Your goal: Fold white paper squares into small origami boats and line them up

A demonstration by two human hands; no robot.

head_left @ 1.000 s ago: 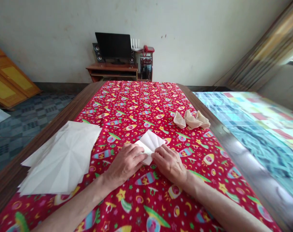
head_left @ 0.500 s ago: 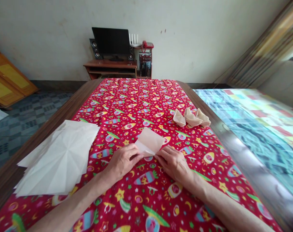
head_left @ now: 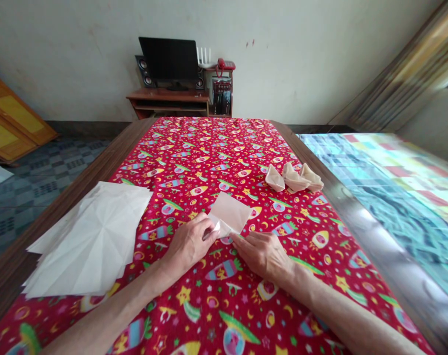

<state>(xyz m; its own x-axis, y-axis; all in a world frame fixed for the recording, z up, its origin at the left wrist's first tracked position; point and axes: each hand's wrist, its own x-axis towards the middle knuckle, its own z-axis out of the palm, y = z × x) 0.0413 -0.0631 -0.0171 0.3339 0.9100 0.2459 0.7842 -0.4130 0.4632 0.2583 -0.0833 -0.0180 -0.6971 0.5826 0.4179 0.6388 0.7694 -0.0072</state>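
Note:
A small folded sheet of pale paper (head_left: 231, 211) lies on the red patterned cloth (head_left: 216, 305) in front of me. Its near left edge is lifted and curled, pinched between the thumb and fingers of my left hand (head_left: 192, 241). My right hand (head_left: 264, 254) rests on the cloth, its fingertips touching the paper's near corner; the fingers are held together and partly curled. Left of my hands sits a stack of creased white paper sheets (head_left: 98, 236), the top one marked with creases radiating from its middle. Several folded paper shapes (head_left: 295, 178) stand in a row toward the right.
The cloth covers a dark wooden table (head_left: 330, 197). Beyond its far end is a desk (head_left: 168, 101) with a monitor (head_left: 168, 59), speakers and a red telephone (head_left: 225, 64). A bed with a checked cover (head_left: 386, 187) stands at the right, an orange cabinet (head_left: 17, 118) at the left.
My left hand has lifted and curled the paper's near left edge. My right hand's fingertips have slid slightly left along the near edge. The camera view has shifted slightly.

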